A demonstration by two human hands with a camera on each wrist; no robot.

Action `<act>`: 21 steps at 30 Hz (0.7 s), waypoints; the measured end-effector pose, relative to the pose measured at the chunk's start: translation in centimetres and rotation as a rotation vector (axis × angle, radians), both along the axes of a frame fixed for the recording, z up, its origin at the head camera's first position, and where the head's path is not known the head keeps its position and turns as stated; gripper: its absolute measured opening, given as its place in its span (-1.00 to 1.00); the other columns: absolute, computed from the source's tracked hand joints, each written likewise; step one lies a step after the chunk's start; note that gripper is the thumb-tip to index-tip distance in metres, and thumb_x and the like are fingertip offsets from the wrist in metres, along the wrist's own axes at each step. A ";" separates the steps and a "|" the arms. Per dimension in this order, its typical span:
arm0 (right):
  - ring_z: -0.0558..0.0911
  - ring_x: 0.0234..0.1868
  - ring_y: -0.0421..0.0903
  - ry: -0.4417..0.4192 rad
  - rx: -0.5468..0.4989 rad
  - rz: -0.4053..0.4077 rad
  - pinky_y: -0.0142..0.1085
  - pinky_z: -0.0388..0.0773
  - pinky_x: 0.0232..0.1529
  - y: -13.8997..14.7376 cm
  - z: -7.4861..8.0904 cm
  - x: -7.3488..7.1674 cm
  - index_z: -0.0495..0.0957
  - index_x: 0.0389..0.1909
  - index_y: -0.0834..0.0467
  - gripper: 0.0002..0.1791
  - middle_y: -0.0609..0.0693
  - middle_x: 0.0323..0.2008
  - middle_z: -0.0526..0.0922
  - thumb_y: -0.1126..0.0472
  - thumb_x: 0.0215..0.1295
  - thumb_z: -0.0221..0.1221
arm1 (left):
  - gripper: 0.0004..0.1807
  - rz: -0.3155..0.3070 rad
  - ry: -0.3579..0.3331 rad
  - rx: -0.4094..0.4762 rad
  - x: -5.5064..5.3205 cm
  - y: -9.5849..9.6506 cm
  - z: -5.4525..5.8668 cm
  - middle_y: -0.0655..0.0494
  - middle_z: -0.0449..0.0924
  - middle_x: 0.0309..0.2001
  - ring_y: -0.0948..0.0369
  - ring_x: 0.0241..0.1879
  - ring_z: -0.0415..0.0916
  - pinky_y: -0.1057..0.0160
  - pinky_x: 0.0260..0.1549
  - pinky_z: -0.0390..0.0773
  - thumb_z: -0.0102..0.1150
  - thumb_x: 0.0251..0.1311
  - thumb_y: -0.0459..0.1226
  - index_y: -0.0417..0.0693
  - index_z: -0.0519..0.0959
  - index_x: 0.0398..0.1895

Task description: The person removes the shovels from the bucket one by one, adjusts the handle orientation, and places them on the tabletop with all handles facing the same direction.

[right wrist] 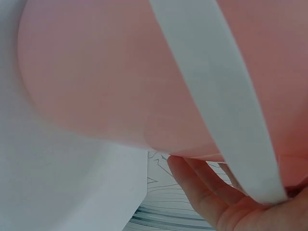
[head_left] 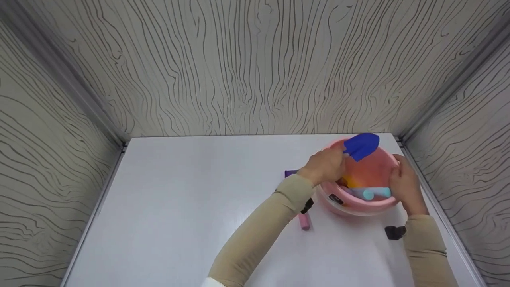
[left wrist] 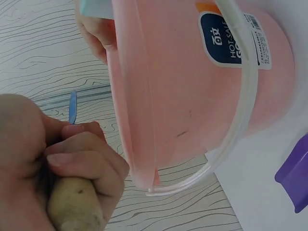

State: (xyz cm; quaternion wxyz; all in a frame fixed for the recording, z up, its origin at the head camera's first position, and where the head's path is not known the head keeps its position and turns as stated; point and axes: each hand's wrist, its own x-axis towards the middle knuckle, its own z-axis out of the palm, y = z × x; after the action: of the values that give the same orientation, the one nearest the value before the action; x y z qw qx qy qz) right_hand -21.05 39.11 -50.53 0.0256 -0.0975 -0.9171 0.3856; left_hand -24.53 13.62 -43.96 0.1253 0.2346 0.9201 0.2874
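My left hand (head_left: 327, 164) grips a small blue trowel (head_left: 361, 146) by its wooden handle (left wrist: 76, 204), the blade pointing away over the bucket's mouth. The pink bucket (head_left: 376, 165) stands at the right of the table, and its white carrying handle (left wrist: 248, 77) hangs down along the outside. At the bucket's right side, my right hand (head_left: 405, 184) holds the rim, with fingers (right wrist: 192, 185) on the far side of the wall. Inside the bucket are light-teal handles (head_left: 368, 194) and something yellow (head_left: 352, 181), partly hidden.
On the white table left of the bucket lies a tool with a purple head (left wrist: 294, 175) and a pink handle (head_left: 305, 221), partly covered by my left arm in the head view. Wood-patterned panels (head_left: 247, 71) enclose the table at the back and both sides.
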 end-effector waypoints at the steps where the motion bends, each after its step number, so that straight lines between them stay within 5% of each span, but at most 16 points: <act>1: 0.48 0.03 0.24 0.001 0.006 0.001 0.12 0.49 0.03 0.0 0.0 0.0 0.05 0.66 0.28 -0.38 0.49 0.36 0.40 0.09 0.74 -0.38 | -0.59 0.019 0.011 0.007 0.1 -0.2 -0.1 0.25 0.69 0.23 0.29 0.03 0.72 0.29 0.10 0.69 -0.14 0.71 -0.05 0.04 0.49 0.41; 5: 0.51 -0.15 0.05 0.009 0.026 0.002 -0.20 0.47 -0.21 -0.1 0.0 0.1 0.07 0.66 0.25 -0.38 0.43 0.24 0.46 0.08 0.75 -0.37 | -0.52 0.095 0.033 0.067 0.6 -1.0 -0.6 0.19 0.69 0.28 0.29 -0.10 0.76 0.37 -0.09 0.71 -0.16 0.71 -0.04 -0.06 0.46 0.46; 8: 0.51 -0.24 -0.06 0.005 0.021 0.005 -0.32 0.48 -0.32 -0.2 0.0 0.1 0.07 0.66 0.23 -0.38 0.40 0.21 0.48 0.05 0.75 -0.37 | -0.51 0.161 0.010 0.174 1.0 -1.7 -1.1 0.14 0.74 0.10 0.32 -0.33 0.68 0.45 -0.34 0.64 -0.15 0.72 -0.04 -0.12 0.42 0.47; 12: 0.52 -0.27 -0.12 0.008 0.008 0.015 -0.32 0.50 -0.31 -0.2 0.1 0.0 0.09 0.66 0.22 -0.38 0.39 0.18 0.51 0.03 0.76 -0.37 | -0.63 0.246 -0.027 0.363 1.5 -2.7 -2.1 0.09 0.56 -0.33 0.30 -0.54 0.49 0.42 -0.55 0.47 -0.13 0.71 -0.07 -0.14 0.48 0.23; 16: 0.51 -0.31 -0.14 0.028 0.025 0.016 -0.28 0.47 -0.29 0.0 0.1 0.0 0.11 0.65 0.25 -0.38 0.37 0.08 0.54 0.04 0.75 -0.36 | -0.69 0.305 -0.042 0.537 1.8 -3.7 -3.0 0.16 0.44 -0.44 0.33 -0.55 0.43 0.40 -0.57 0.43 -0.12 0.71 -0.08 -0.14 0.48 0.05; 21: 0.52 -0.31 -0.13 0.015 0.026 0.018 -0.30 0.48 -0.32 0.1 0.0 0.1 0.08 0.66 0.23 -0.37 0.37 0.08 0.53 0.00 0.76 -0.36 | -0.71 0.367 0.018 0.607 2.0 -4.8 -4.0 0.20 0.40 -0.47 0.35 -0.55 0.37 0.37 -0.58 0.35 -0.10 0.68 -0.14 -0.17 0.51 0.04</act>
State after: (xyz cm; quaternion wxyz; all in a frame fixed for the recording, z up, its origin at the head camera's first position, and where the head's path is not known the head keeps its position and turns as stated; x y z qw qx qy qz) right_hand -20.91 39.21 -50.52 0.0303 -0.0862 -0.9228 0.3744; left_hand -22.57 8.85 -47.96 -0.0120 0.0944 0.8207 0.5633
